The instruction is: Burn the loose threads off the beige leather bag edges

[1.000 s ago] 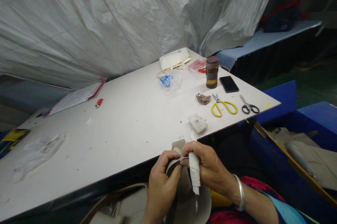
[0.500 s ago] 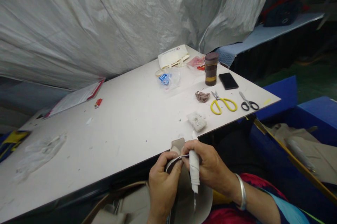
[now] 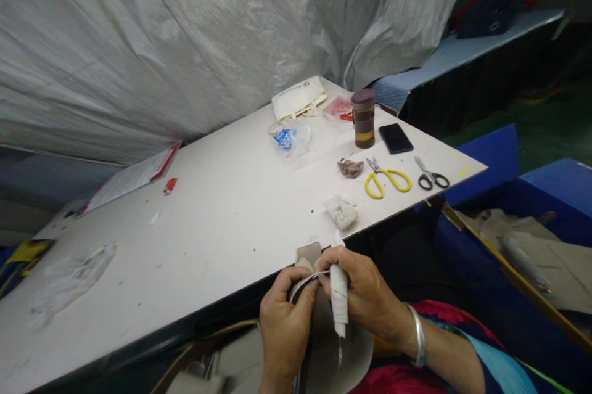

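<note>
My left hand [image 3: 285, 314] is closed, thumb and fingers pinching the edge of a beige sheet piece [image 3: 356, 354] at the table's near edge. My right hand [image 3: 370, 295] is closed round a thin tool with a white-wrapped handle [image 3: 339, 301]; a narrow metal tip points down from its lower end. The right fingertips meet the left thumb at the piece's edge, where a thin pale strand shows. What lies between the fingertips is hidden. Just beyond the right hand, a whitish lump in plastic [image 3: 341, 213] rests on the table.
On the white table [image 3: 222, 215] lie yellow-handled scissors [image 3: 387, 179], black-handled scissors [image 3: 432, 176], a brown crumpled scrap [image 3: 350, 168], a phone [image 3: 396, 138], a tumbler [image 3: 364, 118] and a cloth bag [image 3: 299, 98]. A blue bin [image 3: 451, 246] with beige pieces stands right.
The view has shifted slightly, so the table items appear a little further left. Both hands keep their holds with almost no movement.
</note>
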